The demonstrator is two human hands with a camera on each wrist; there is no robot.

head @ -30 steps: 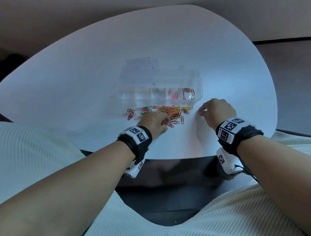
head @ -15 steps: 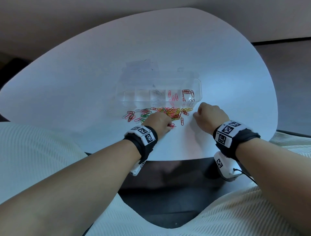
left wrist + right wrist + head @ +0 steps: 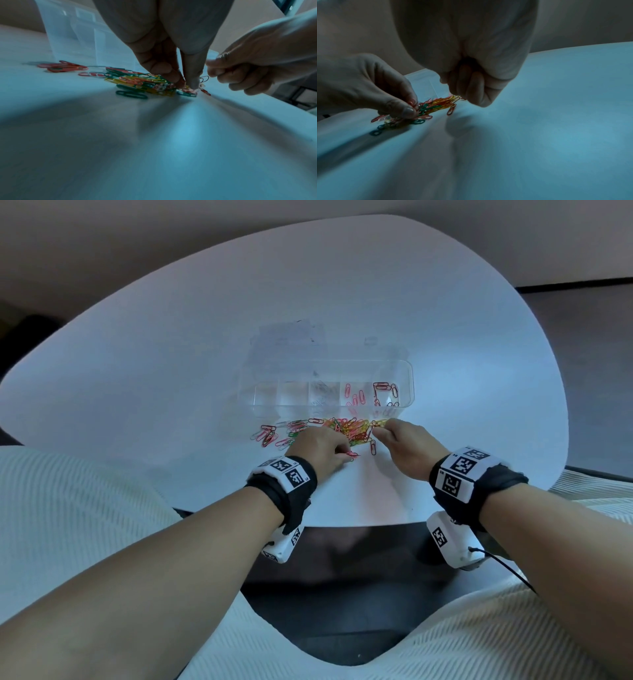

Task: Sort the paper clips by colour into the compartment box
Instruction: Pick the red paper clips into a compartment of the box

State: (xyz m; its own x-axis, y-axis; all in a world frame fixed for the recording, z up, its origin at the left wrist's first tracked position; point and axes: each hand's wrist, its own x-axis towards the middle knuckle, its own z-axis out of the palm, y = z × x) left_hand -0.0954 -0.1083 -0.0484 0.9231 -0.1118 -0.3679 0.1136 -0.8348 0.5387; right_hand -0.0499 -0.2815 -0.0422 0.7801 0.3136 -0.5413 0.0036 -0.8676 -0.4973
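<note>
A loose pile of paper clips in red, pink, yellow, orange and green lies on the white table just in front of the clear compartment box. The box's rightmost compartment holds red clips; the one beside it holds pink clips. My left hand is down in the pile, thumb and forefinger pinching pink clips. My right hand is curled at the pile's right end and pinches one clip that stands up off the table.
The table is rounded, with its near edge close behind both wrists. A faint clear lid or sheet lies behind the box. One red clip lies apart between the hands. My lap in pale ribbed cloth fills the foreground.
My right hand has slid left from the bare table to the right end of the pile and curled onto a clip. The left hand stays in the pile, still pinching.
</note>
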